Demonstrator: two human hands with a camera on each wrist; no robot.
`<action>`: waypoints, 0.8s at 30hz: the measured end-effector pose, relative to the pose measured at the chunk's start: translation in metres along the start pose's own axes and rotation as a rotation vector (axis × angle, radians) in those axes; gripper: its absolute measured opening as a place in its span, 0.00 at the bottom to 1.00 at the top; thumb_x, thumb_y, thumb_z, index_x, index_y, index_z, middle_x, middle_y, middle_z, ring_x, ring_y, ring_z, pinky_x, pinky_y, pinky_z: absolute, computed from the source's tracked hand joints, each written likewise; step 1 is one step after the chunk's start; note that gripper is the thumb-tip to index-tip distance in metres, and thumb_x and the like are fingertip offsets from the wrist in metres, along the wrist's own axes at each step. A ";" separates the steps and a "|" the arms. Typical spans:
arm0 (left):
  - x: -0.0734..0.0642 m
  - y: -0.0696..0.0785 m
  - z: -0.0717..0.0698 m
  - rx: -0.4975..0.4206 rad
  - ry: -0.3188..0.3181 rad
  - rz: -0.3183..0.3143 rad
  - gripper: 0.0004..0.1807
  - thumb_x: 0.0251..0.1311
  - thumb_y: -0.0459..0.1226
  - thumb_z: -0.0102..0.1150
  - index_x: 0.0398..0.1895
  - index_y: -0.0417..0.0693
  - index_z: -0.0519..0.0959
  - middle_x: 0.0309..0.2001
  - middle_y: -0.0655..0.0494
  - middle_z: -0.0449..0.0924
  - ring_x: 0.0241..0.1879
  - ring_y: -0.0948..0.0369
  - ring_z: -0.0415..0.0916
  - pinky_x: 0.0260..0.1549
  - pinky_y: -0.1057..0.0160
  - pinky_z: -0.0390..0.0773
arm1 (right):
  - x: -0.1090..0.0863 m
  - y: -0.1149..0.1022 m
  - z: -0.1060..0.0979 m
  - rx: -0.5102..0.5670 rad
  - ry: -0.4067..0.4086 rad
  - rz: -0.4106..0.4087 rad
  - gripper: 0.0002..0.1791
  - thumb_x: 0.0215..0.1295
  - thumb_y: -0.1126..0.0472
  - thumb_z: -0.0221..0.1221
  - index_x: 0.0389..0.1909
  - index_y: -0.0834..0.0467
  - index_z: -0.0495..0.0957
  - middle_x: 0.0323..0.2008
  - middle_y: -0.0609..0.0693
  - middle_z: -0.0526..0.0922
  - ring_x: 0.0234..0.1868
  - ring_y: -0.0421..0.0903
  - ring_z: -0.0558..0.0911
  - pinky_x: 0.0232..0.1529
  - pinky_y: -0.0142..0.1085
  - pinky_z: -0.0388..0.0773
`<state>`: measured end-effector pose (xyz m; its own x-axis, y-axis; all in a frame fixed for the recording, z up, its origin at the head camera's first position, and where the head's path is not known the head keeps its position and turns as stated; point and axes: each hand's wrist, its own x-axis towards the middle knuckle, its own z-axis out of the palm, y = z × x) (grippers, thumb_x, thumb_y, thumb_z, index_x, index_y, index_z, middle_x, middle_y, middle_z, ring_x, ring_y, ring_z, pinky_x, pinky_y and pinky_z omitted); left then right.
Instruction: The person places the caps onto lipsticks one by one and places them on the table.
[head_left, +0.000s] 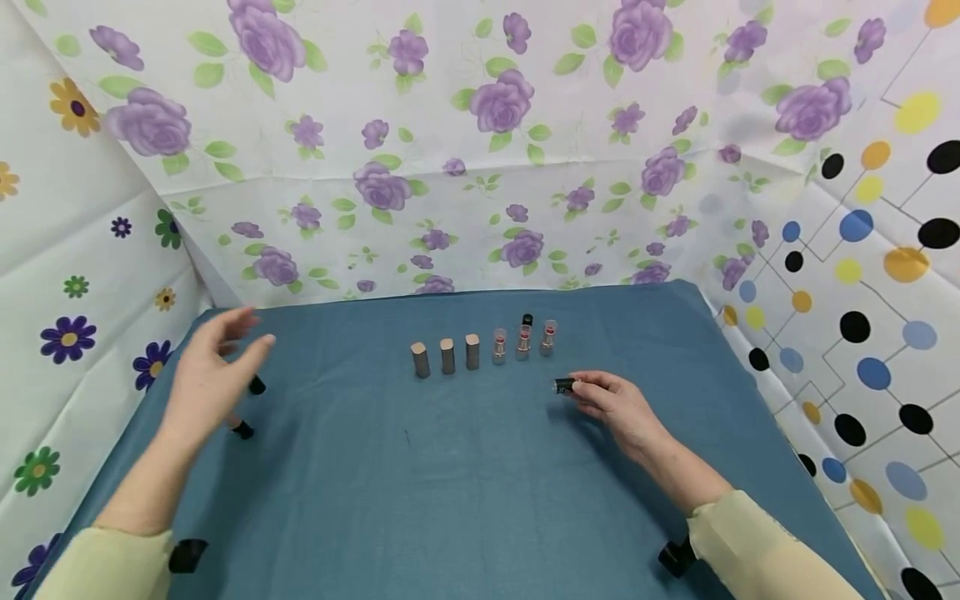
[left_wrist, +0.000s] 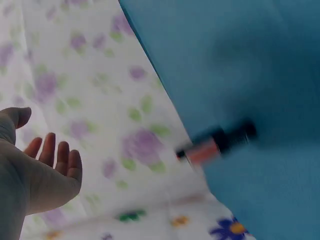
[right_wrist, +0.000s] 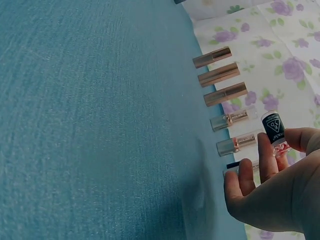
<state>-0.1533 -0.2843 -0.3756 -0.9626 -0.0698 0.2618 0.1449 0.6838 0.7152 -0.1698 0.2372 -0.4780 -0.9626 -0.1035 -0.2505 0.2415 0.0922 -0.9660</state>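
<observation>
My right hand pinches a small cosmetic tube between thumb and fingers, held over the cloth. The tube is black with white print and has a clear, reddish part near the thumb. Ahead of it stands a row: three grey-brown lipsticks and, to their right, three clear-capped lipsticks. A black-topped item shows behind the middle clear one. My left hand is raised at the left with relaxed fingers, holding nothing. Below it lie two black-ended tubes, partly hidden; one has a pink body.
A blue cloth covers the table. Floral sheets hang behind it, with a dotted sheet on the right and a flowered one on the left. Black wrist-camera parts show by the sleeves.
</observation>
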 end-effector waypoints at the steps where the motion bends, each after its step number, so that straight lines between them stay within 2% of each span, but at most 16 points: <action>1: 0.005 -0.007 -0.006 -0.010 -0.007 -0.047 0.36 0.75 0.51 0.54 0.79 0.46 0.61 0.69 0.40 0.68 0.66 0.42 0.65 0.59 0.42 0.68 | 0.000 0.000 0.000 0.000 0.004 0.003 0.29 0.72 0.50 0.64 0.66 0.63 0.74 0.65 0.59 0.73 0.66 0.53 0.75 0.67 0.51 0.72; 3: 0.014 -0.024 -0.015 -0.005 -0.043 -0.120 0.40 0.75 0.52 0.52 0.82 0.45 0.54 0.71 0.36 0.64 0.67 0.38 0.62 0.59 0.38 0.67 | -0.001 0.001 -0.001 -0.006 0.010 0.010 0.29 0.72 0.50 0.65 0.66 0.62 0.74 0.65 0.58 0.74 0.66 0.52 0.76 0.66 0.50 0.73; 5: 0.020 -0.040 -0.021 0.006 -0.092 -0.165 0.42 0.76 0.52 0.51 0.82 0.41 0.49 0.73 0.33 0.60 0.69 0.35 0.59 0.59 0.35 0.67 | -0.001 0.002 -0.001 -0.008 0.014 0.019 0.29 0.72 0.50 0.64 0.66 0.62 0.75 0.65 0.58 0.74 0.65 0.52 0.76 0.66 0.50 0.73; 9: 0.024 -0.071 -0.026 0.011 -0.225 -0.209 0.47 0.76 0.51 0.53 0.81 0.32 0.42 0.73 0.25 0.55 0.70 0.28 0.53 0.60 0.29 0.63 | -0.002 0.003 -0.002 -0.003 0.015 0.027 0.28 0.72 0.50 0.65 0.66 0.62 0.75 0.64 0.58 0.75 0.65 0.51 0.77 0.66 0.50 0.73; 12: 0.021 -0.091 -0.025 -0.005 -0.320 -0.246 0.48 0.76 0.51 0.54 0.79 0.28 0.43 0.72 0.23 0.54 0.70 0.28 0.53 0.61 0.29 0.62 | -0.004 0.004 -0.003 -0.001 0.014 0.025 0.29 0.72 0.50 0.65 0.66 0.62 0.74 0.64 0.58 0.74 0.65 0.52 0.76 0.66 0.50 0.73; 15: 0.019 -0.109 -0.021 -0.006 -0.386 -0.292 0.46 0.75 0.52 0.54 0.77 0.26 0.49 0.70 0.22 0.56 0.66 0.30 0.58 0.59 0.31 0.65 | -0.004 0.004 -0.003 -0.003 0.012 0.027 0.29 0.72 0.50 0.65 0.66 0.62 0.74 0.64 0.58 0.74 0.64 0.52 0.76 0.66 0.50 0.73; 18: 0.020 -0.125 -0.018 0.000 -0.424 -0.318 0.45 0.74 0.53 0.56 0.75 0.25 0.53 0.67 0.23 0.60 0.62 0.33 0.63 0.56 0.34 0.68 | -0.004 0.005 -0.003 -0.004 0.007 0.030 0.29 0.71 0.50 0.65 0.66 0.62 0.75 0.64 0.58 0.75 0.64 0.52 0.76 0.66 0.49 0.73; 21: 0.020 -0.135 -0.016 0.015 -0.445 -0.314 0.44 0.73 0.52 0.58 0.73 0.25 0.57 0.63 0.25 0.64 0.54 0.41 0.73 0.53 0.39 0.71 | -0.005 0.005 -0.001 -0.002 0.004 0.034 0.29 0.72 0.51 0.65 0.66 0.62 0.75 0.63 0.58 0.76 0.64 0.51 0.77 0.66 0.49 0.73; 24: 0.022 -0.137 -0.012 0.022 -0.454 -0.309 0.43 0.73 0.52 0.59 0.71 0.25 0.58 0.61 0.28 0.66 0.42 0.49 0.82 0.50 0.47 0.76 | -0.004 0.006 -0.001 0.008 0.006 0.043 0.28 0.72 0.51 0.65 0.66 0.63 0.74 0.63 0.58 0.76 0.63 0.50 0.77 0.66 0.49 0.73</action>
<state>-0.1913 -0.3886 -0.4603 -0.9623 0.0478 -0.2679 -0.1602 0.6963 0.6996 -0.1644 0.2388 -0.4822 -0.9518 -0.0941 -0.2918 0.2840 0.0883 -0.9548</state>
